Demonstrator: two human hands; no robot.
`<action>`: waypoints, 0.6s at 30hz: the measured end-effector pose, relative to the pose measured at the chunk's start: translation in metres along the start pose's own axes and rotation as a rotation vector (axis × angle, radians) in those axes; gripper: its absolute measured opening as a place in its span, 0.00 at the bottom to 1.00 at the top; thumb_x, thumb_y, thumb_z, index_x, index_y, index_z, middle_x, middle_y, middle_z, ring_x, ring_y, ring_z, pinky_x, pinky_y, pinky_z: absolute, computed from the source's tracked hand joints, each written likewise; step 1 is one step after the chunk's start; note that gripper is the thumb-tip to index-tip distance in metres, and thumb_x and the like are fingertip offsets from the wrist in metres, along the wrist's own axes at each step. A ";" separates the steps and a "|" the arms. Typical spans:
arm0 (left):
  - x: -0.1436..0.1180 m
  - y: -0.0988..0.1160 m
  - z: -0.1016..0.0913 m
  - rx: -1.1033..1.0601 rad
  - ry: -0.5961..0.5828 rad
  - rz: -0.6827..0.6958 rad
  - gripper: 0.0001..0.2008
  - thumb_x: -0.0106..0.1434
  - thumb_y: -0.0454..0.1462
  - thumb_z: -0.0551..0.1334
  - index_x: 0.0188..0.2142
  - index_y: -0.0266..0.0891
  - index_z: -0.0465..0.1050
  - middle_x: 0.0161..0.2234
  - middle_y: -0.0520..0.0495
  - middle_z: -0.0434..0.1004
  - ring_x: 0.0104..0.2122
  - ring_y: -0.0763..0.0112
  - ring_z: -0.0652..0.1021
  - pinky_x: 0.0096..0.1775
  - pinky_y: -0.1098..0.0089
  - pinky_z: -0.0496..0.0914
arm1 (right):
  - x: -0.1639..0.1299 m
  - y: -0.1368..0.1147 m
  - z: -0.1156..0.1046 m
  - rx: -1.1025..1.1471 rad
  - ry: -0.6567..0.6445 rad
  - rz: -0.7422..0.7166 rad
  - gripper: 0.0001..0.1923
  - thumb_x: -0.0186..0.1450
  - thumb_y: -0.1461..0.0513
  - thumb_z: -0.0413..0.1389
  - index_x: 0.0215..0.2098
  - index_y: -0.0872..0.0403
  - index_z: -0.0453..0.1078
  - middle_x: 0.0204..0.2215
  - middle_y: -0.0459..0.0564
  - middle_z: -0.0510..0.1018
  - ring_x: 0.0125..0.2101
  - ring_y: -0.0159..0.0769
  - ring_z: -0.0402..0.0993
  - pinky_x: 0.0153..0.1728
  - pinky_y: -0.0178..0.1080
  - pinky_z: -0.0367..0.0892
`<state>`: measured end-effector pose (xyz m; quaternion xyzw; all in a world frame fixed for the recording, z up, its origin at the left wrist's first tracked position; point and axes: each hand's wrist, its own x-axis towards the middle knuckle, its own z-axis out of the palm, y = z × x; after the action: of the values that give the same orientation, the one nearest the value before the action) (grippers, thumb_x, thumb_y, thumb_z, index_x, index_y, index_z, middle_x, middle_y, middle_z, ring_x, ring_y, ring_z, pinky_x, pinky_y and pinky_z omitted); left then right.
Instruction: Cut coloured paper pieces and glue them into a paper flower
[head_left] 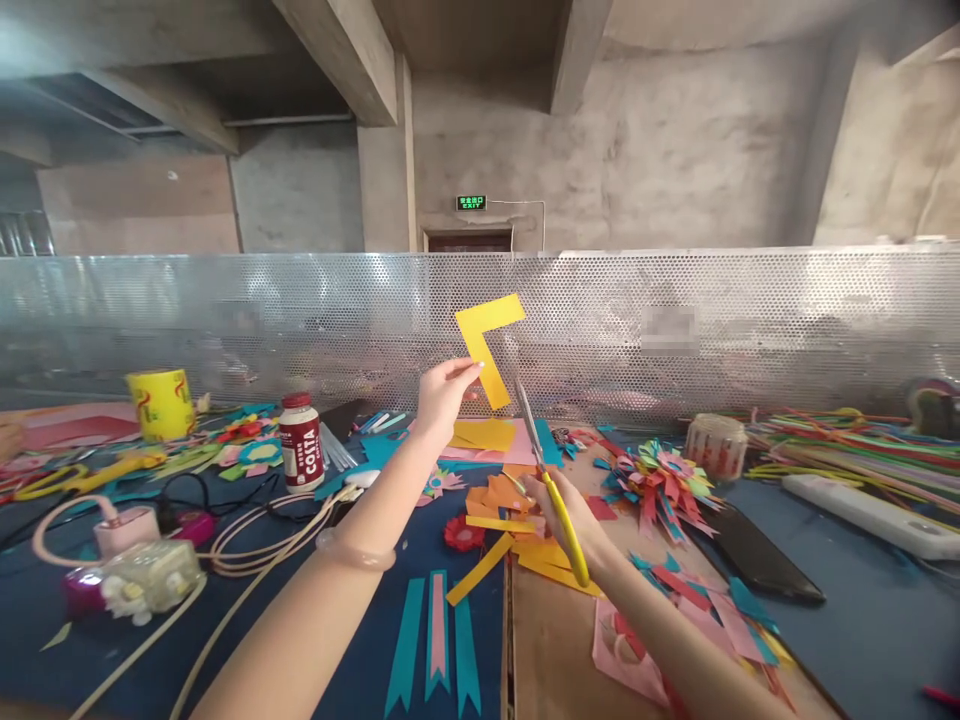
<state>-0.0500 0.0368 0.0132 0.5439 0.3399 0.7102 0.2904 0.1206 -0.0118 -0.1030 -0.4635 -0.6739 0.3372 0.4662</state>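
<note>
Yellow paper piece: an L-shaped cutout, being held up in the air in front of the perforated metal screen, above the paper scraps on the table.
Left hand: raised, fingers pressed together and pinching the lower leg of the yellow paper piece between thumb and fingertips; a pale bracelet is sitting on the wrist.
Right hand: closed around the yellow handles of the scissors, gripping them just below and to the right of the yellow paper piece.
Scissors blades: pointing up toward the lower end of the yellow paper piece; they are lying close together, and whether they are touching the paper cannot be told.
Table: blue surface, with a brown board lying under the right hand.
Paper scraps: orange and yellow strips piling up directly below the yellow paper piece.
Teal and pink strips: lying flat below the left forearm.
Bottle: red-and-white, standing upright to the left of the left hand.
Yellow cup: standing well to the left of the bottle.
Paper flower: multicoloured, resting to the right of the scissors.
</note>
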 end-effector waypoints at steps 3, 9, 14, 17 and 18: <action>-0.001 0.009 -0.001 0.028 0.036 0.047 0.14 0.48 0.38 0.66 0.33 0.33 0.73 0.31 0.43 0.76 0.29 0.70 0.76 0.23 0.75 0.70 | -0.001 -0.004 0.003 -0.035 0.005 0.016 0.13 0.58 0.52 0.48 0.28 0.53 0.58 0.22 0.42 0.61 0.22 0.30 0.62 0.21 0.32 0.58; -0.006 0.017 0.001 0.038 0.049 0.101 0.11 0.47 0.38 0.66 0.30 0.32 0.73 0.27 0.44 0.75 0.27 0.70 0.76 0.25 0.72 0.72 | -0.006 -0.011 0.007 -0.092 0.015 0.012 0.12 0.58 0.53 0.47 0.25 0.53 0.56 0.20 0.42 0.62 0.21 0.31 0.63 0.20 0.32 0.58; -0.010 0.014 0.005 0.044 -0.014 0.102 0.11 0.48 0.39 0.66 0.30 0.33 0.74 0.28 0.43 0.76 0.27 0.70 0.76 0.26 0.71 0.73 | -0.006 -0.009 0.006 -0.072 0.033 -0.021 0.13 0.58 0.52 0.47 0.25 0.53 0.56 0.19 0.41 0.60 0.20 0.30 0.62 0.20 0.31 0.57; -0.013 0.013 0.007 0.031 -0.036 0.096 0.10 0.48 0.38 0.66 0.29 0.33 0.74 0.27 0.44 0.76 0.27 0.70 0.76 0.26 0.71 0.74 | -0.006 -0.008 0.005 -0.053 0.040 -0.027 0.14 0.58 0.51 0.47 0.25 0.53 0.58 0.20 0.41 0.59 0.21 0.29 0.61 0.19 0.31 0.57; -0.014 0.013 0.008 0.024 -0.042 0.094 0.10 0.48 0.38 0.66 0.29 0.34 0.74 0.27 0.44 0.76 0.27 0.70 0.76 0.26 0.71 0.74 | -0.006 -0.008 0.005 -0.052 0.037 -0.024 0.14 0.58 0.51 0.46 0.26 0.53 0.58 0.20 0.41 0.60 0.21 0.30 0.62 0.20 0.31 0.57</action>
<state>-0.0393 0.0194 0.0173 0.5776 0.3165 0.7072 0.2573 0.1143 -0.0199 -0.0991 -0.4735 -0.6793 0.3054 0.4702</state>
